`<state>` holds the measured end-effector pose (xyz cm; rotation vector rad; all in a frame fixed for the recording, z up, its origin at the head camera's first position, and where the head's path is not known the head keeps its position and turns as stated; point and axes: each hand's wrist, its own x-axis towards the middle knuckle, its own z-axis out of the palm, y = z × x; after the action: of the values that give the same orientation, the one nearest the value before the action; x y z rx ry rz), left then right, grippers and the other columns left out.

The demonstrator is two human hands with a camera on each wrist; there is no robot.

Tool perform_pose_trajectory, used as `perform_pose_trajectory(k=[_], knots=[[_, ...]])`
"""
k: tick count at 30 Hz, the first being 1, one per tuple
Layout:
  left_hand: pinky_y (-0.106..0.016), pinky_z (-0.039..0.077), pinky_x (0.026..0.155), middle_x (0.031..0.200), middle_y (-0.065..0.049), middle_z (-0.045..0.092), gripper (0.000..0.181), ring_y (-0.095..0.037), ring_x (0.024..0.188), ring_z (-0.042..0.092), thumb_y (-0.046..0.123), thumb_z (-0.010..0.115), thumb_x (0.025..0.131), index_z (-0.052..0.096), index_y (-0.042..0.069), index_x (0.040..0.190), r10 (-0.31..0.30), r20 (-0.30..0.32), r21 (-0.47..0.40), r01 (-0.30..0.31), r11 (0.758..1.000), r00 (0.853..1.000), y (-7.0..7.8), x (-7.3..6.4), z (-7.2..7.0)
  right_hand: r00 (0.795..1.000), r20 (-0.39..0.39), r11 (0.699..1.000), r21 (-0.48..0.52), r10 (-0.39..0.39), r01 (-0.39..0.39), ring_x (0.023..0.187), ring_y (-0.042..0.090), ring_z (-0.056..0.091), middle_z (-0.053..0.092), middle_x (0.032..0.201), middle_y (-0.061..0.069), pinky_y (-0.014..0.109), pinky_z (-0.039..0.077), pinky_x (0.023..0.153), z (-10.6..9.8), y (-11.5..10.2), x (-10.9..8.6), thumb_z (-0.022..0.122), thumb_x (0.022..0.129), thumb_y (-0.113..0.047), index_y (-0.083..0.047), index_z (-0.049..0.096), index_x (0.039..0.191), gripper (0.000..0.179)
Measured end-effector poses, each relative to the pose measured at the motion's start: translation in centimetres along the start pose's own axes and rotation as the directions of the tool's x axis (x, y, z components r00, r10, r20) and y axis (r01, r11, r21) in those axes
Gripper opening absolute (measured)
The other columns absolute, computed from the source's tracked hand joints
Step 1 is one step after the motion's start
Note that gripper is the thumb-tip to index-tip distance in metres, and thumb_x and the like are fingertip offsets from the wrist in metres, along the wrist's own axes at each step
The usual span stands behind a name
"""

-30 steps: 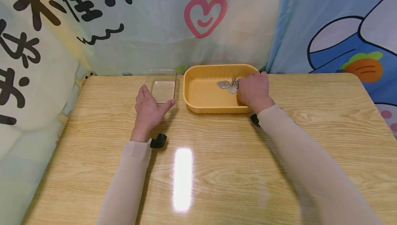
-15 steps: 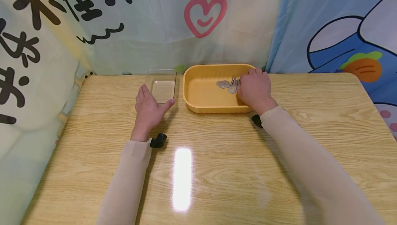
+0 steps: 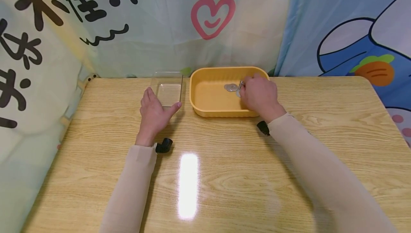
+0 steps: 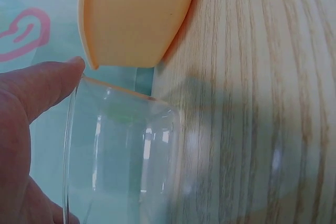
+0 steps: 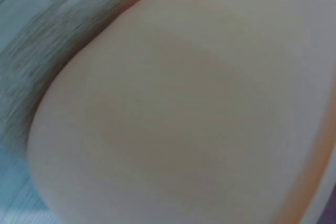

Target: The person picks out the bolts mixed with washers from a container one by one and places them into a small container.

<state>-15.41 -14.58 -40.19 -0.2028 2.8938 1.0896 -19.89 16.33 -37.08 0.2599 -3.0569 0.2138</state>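
Find silvery metal discs [image 3: 230, 87] in the yellow rounded plastic tray [image 3: 210, 101], nine o'clock from the right hand [image 3: 260, 94] (cannot tell its grip). Probably light, stiff, slippery; pinch by rims. Resting left hand [image 3: 154, 113] spread at the clear square plastic box [image 3: 169, 94].

The right hand [image 3: 259, 95] hides its own fingertips and part of the small metal pieces [image 3: 231, 87]; whether it grips one cannot be told. The right wrist view blurs the yellow tray [image 3: 210, 101]. Picture edges cut off tray, clear box [image 4: 118, 156] and left hand [image 4: 14, 129] in the left wrist view.
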Motion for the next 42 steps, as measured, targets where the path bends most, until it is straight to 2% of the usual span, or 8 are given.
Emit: perform_pose_trajectory(k=[8, 17, 26, 34, 42], knots=[[-0.058, 0.013, 0.119, 0.164, -0.026, 0.003, 0.119, -0.043, 0.15, 0.007, 0.058, 0.069, 0.088, -0.002, -0.009, 0.157, 0.004, 0.002, 0.001, -0.004, 1.0, 1.0, 0.1, -0.2, -0.1, 0.999, -0.019, 0.999, 0.039, -0.026, 0.027, 0.073, 0.037, 0.06, 0.062, 0.089, 0.017, 0.053, 0.051, 0.058, -0.3, -0.5, -0.3, 0.051, 0.098, -0.022, -0.002, 0.068, 0.099, 0.026], [-0.058, 0.013, 0.119, 0.164, -0.027, 0.003, 0.118, -0.043, 0.15, 0.007, 0.058, 0.068, 0.088, -0.002, -0.009, 0.157, 0.003, -0.003, 0.0, -0.003, 1.0, 1.0, 0.0, -0.2, -0.1, 0.996, -0.051, 0.995, 0.066, -0.075, 0.078, 0.073, 0.035, 0.061, 0.064, 0.089, 0.017, 0.049, 0.052, 0.062, -0.3, -1.9, -0.5, 0.056, 0.099, -0.024, -0.001, 0.068, 0.098, 0.027], [-0.058, 0.014, 0.119, 0.164, -0.026, 0.003, 0.118, -0.043, 0.15, 0.008, 0.058, 0.069, 0.088, -0.002, -0.008, 0.157, 0.005, -0.004, 0.0, -0.005, 1.0, 1.0, 0.0, -0.2, 0.0, 0.996, -0.063, 0.993, 0.097, -0.062, 0.068, 0.073, 0.034, 0.062, 0.067, 0.091, 0.015, 0.048, 0.052, 0.061, -0.7, -3.2, -0.9, 0.056, 0.101, -0.03, -0.004, 0.07, 0.101, 0.029], [-0.054, 0.017, 0.119, 0.164, -0.027, 0.004, 0.12, -0.043, 0.15, 0.01, 0.058, 0.07, 0.087, -0.002, -0.008, 0.157, -0.004, -0.007, -0.013, 0.004, 1.0, 1.0, -0.2, -0.1, 0.0, 0.988, -0.114, 0.989, 0.099, -0.102, 0.113, 0.067, 0.031, 0.061, 0.068, 0.086, 0.013, 0.043, 0.051, 0.054, -0.7, -4.5, -1.0, 0.06, 0.099, -0.028, -0.004, 0.071, 0.099, 0.027], [-0.05, 0.026, 0.117, 0.161, -0.029, 0.014, 0.122, -0.042, 0.147, 0.02, 0.06, 0.073, 0.083, 0.004, -0.008, 0.157, -0.021, -0.028, -0.028, 0.02, 0.999, 0.999, -0.1, 0.0, -0.1, 0.978, -0.16, 0.978, 0.134, -0.136, 0.158, 0.062, 0.031, 0.06, 0.066, 0.082, 0.012, 0.043, 0.05, 0.055, -0.4, -5.4, -1.1, 0.059, 0.099, -0.027, -0.004, 0.072, 0.1, 0.027]])
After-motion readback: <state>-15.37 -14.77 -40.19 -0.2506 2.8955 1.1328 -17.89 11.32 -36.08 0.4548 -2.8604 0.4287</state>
